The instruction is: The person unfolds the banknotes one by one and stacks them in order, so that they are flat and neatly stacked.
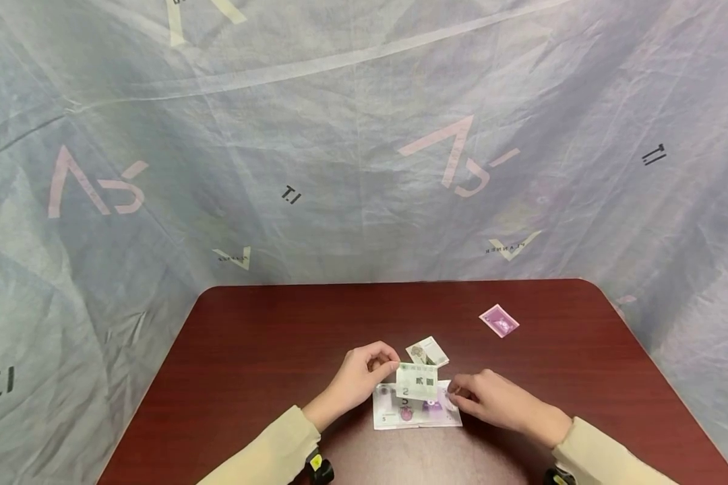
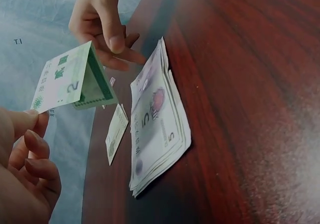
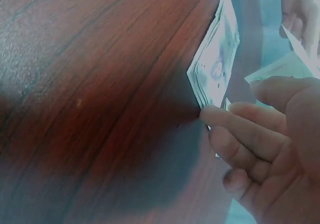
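My left hand (image 1: 360,374) pinches the corner of a folded pale green banknote (image 1: 411,385) marked 2, between thumb and fingers. The left wrist view shows this note half open like a tent, raised above the table. Below it lies a stack of purple banknotes (image 1: 388,412) marked 5, with uneven layered edges in the left wrist view. At the stack's right end is my right hand (image 1: 497,399), its fingers loosely bent with nothing gripped. In the right wrist view its fingertip is at the stack's edge; I cannot tell whether it touches.
Just behind the stack lies a folded pale banknote (image 1: 435,350) with a brownish print. Farther back to the right is a small purple note (image 1: 499,320). The dark red table (image 1: 279,323) has rounded back corners, and a printed grey cloth (image 1: 340,229) hangs behind it.
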`<state>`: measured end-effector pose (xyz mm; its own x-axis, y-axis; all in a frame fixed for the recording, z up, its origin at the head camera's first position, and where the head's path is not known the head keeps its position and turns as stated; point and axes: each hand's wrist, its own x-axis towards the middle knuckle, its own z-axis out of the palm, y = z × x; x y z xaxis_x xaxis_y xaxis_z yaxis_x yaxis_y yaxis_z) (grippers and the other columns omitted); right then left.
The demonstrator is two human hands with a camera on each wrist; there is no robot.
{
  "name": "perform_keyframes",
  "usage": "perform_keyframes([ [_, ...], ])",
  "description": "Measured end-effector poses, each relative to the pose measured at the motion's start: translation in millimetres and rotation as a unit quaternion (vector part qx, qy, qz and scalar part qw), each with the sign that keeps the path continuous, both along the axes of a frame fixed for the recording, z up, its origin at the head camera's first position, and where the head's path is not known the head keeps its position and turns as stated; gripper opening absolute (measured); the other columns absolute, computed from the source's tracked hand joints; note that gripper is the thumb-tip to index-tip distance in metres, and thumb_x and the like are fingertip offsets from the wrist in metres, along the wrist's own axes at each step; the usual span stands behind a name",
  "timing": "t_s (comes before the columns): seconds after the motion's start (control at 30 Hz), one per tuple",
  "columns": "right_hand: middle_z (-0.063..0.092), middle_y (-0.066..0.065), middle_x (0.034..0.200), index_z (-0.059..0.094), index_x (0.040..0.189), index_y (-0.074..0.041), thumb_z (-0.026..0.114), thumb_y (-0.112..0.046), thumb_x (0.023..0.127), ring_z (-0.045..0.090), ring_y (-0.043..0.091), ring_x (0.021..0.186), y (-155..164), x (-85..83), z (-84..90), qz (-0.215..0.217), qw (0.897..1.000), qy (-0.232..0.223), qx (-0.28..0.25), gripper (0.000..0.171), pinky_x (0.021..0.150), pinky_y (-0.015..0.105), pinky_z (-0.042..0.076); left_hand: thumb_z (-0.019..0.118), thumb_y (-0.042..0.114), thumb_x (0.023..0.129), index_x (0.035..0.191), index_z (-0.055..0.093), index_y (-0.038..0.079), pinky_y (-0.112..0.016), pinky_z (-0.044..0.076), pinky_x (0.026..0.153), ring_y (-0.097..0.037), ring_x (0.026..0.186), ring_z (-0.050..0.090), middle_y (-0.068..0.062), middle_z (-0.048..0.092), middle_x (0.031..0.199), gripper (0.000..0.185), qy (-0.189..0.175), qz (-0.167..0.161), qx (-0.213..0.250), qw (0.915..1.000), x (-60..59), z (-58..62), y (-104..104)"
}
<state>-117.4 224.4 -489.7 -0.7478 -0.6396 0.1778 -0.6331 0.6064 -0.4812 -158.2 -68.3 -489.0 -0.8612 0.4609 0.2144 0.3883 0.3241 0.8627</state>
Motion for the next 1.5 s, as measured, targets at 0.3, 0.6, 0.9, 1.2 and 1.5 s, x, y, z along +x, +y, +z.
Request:
perform_keyframes([
  [0.3,0.064,-0.013,0.08,0.056,0.136,-0.01,0.075,-0.01,0.094,0.056,-0.003,0.07,-4,-3.7,3.6,-0.047,0.998,0.021,-0.033,0.045,0.062,0.024,0.049,0.073,0.01,0.097,0.097,0.074,0.013,-0.018,0.039,0.061,-0.003,0.066,0.049,-0.001,0.071,0.082,0.003,-0.012,-0.034,0.009,0.9993,4.4,-1.9,1],
  [0.6,0.07,-0.011,0.105,0.068,0.129,-0.016,0.076,-0.011,0.093,0.061,0.006,0.086,-5,-1.4,-0.8,-0.016,0.996,0.079,-0.027,0.037,0.074,0.028,0.052,0.073,0.009,0.097,0.096,0.074,0.015,-0.018,0.039,0.062,-0.003,0.068,0.05,0.001,0.069,0.083,0.006,-0.008,-0.04,0.011,0.9991,6.2,-0.7,0],
  [0.9,0.046,-0.011,0.072,0.064,0.088,-0.02,0.084,-0.004,0.084,0.043,-0.001,0.067,0,-3.7,-7.5,-0.039,0.989,0.078,-0.116,0.026,0.058,0.017,0.037,0.071,0.01,0.099,0.097,0.071,0.013,-0.018,0.039,0.059,-0.001,0.064,0.047,0.005,0.066,0.082,0.003,0.004,-0.004,-0.017,0.9998,4.5,-9.0,-12],
  [1.2,0.053,-0.02,0.073,0.065,0.089,-0.023,0.078,-0.008,0.092,0.047,-0.003,0.064,4,-4.0,-5.4,-0.092,0.985,-0.002,-0.146,0.02,0.055,0.021,0.042,0.069,0.005,0.098,0.094,0.066,0.014,-0.018,0.04,0.055,0.003,0.057,0.044,0.006,0.062,0.075,0.01,0.053,0.024,-0.049,0.9971,8.6,-13.9,-14],
  [1.5,0.054,-0.018,0.07,0.068,0.087,-0.019,0.076,-0.012,0.094,0.046,-0.004,0.063,-5,5.6,-5.5,-0.137,0.977,-0.065,-0.153,0.012,0.056,0.022,0.041,0.07,0.005,0.092,0.114,0.064,0.01,-0.017,0.039,0.053,0.003,0.053,0.043,0.009,0.067,0.081,0.023,0.013,0.059,-0.036,0.9975,19.1,-24.6,-19],
])
